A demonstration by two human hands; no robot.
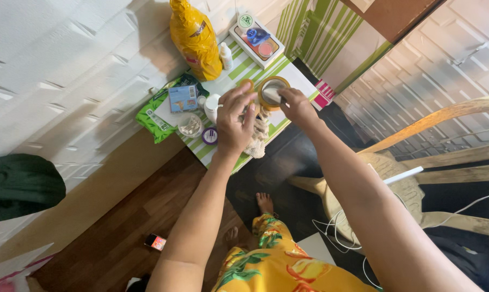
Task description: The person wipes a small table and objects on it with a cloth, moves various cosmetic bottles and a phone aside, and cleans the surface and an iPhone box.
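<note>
Gripping small jar in closed left hand; right hand pinching lid, frame centre; light, rigid, likely slippery.

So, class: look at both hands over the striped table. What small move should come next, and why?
Probably lift the right hand clear of the round orange-rimmed container. Its fingers sit at the open rim, while the left hand rests over a pale knotted cloth beside it. What the right hand picked up cannot be made out.

yellow bag table rear | white box beside | green wipes pack left | phone floor
</note>
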